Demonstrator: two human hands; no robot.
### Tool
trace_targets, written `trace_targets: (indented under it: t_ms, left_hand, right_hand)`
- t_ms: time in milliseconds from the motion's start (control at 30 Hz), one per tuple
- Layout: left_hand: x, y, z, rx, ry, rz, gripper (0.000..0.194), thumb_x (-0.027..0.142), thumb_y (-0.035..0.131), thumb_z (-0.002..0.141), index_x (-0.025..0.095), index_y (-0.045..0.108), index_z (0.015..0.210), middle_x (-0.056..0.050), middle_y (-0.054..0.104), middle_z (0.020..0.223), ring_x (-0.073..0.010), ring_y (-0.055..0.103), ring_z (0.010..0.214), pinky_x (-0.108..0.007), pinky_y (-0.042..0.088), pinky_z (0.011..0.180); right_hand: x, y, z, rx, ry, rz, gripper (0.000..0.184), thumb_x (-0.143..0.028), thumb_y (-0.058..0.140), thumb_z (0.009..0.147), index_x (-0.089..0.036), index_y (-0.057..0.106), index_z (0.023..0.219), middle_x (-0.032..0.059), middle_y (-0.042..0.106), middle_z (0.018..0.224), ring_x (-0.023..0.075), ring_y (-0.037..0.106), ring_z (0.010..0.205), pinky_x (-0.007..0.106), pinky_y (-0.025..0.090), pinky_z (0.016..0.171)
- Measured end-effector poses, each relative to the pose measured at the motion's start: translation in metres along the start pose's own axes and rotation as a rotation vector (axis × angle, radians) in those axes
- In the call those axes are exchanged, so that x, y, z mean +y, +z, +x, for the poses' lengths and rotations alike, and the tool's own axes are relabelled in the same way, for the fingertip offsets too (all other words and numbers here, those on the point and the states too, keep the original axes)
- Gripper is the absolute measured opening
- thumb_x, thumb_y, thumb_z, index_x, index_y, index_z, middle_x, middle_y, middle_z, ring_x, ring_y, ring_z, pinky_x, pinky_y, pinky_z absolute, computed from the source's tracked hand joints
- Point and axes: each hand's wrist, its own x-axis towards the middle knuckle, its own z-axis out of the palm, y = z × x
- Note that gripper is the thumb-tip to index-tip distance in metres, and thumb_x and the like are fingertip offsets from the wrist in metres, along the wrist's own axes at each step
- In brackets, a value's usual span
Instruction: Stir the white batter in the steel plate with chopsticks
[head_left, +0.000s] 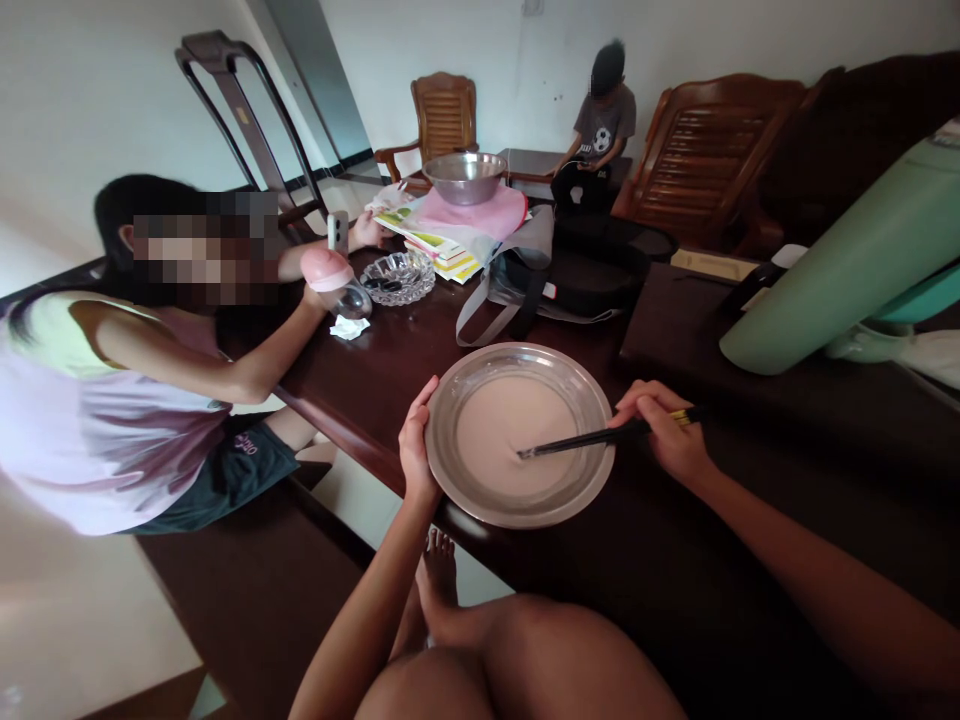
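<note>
A round metal plate holding pale pinkish-brown batter sits near the front edge of a dark wooden table. My left hand grips the plate's left rim, fingers curled on it. My right hand is closed round a pair of dark chopsticks, whose tips rest in the batter near the plate's middle.
A person sits at the left with a pink-lidded bottle and a phone. A glass ashtray, books, a metal bowl, a dark bag and a green cylinder stand on the table. Another person sits at the back among wooden chairs.
</note>
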Motion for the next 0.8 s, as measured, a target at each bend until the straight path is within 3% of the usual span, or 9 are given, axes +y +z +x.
trace_targets:
  t_ms: [100,233,400,533,700,800]
  left_hand:
    - [0.0008,0.0009,-0.0004,0.007,-0.021,-0.015,0.048,0.049,0.052,0.088,0.026,0.070,0.127,-0.005,0.067,0.134,-0.0286,0.057,0.131,-0.043,0.043,0.111]
    - [0.0023,0.0018,-0.0009,0.018,-0.035,-0.020,0.048,0.049,0.053,0.087,0.026,0.071,0.125,-0.005,0.066,0.136,-0.0290,0.056,0.132,-0.042,0.043,0.112]
    - [0.0055,0.0045,-0.0015,0.038,-0.084,-0.063,0.048,0.047,0.054,0.085,0.026,0.071,0.125,-0.004,0.065,0.138,-0.0287,0.055,0.132,-0.042,0.039,0.114]
    - [0.0073,0.0061,-0.0019,0.036,-0.089,-0.080,0.048,0.047,0.055,0.084,0.026,0.071,0.124,-0.005,0.066,0.136,-0.0288,0.055,0.132,-0.042,0.039,0.114]
    - [0.0078,0.0059,-0.0017,0.039,-0.106,-0.085,0.048,0.046,0.055,0.084,0.025,0.071,0.125,-0.005,0.067,0.135,-0.0287,0.056,0.131,-0.041,0.040,0.113]
    - [0.0072,0.0051,-0.0013,0.033,-0.100,-0.065,0.048,0.045,0.052,0.086,0.025,0.070,0.125,-0.005,0.067,0.135,-0.0279,0.056,0.131,-0.042,0.040,0.113]
  right_hand:
    - [-0.0006,0.0003,0.0001,-0.076,-0.009,-0.067,0.029,-0.046,0.057,0.095,-0.025,0.075,0.083,0.0032,0.073,0.075,0.0201,0.064,0.073,0.036,0.049,0.070]
    - [-0.0005,0.0002,-0.0002,0.029,0.010,-0.007,0.029,-0.044,0.054,0.097,-0.026,0.073,0.083,0.0010,0.072,0.070,0.0191,0.063,0.069,0.035,0.048,0.071]
    - [-0.0014,0.0013,-0.0008,-0.082,0.007,-0.036,0.029,-0.045,0.057,0.096,-0.025,0.075,0.083,0.0029,0.073,0.075,0.0195,0.065,0.074,0.034,0.049,0.071]
    - [-0.0005,0.0004,0.0001,0.016,-0.002,-0.003,0.030,-0.045,0.055,0.097,-0.026,0.073,0.084,0.0010,0.072,0.068,0.0188,0.063,0.069,0.035,0.048,0.072]
    - [-0.0014,0.0011,-0.0002,-0.112,0.007,-0.057,0.031,-0.047,0.057,0.095,-0.024,0.075,0.083,0.0036,0.074,0.078,0.0196,0.066,0.075,0.034,0.051,0.071]
    - [-0.0013,0.0006,0.0004,0.016,0.034,-0.021,0.032,-0.047,0.056,0.095,-0.024,0.073,0.082,0.0024,0.073,0.073,0.0192,0.067,0.070,0.035,0.051,0.071]
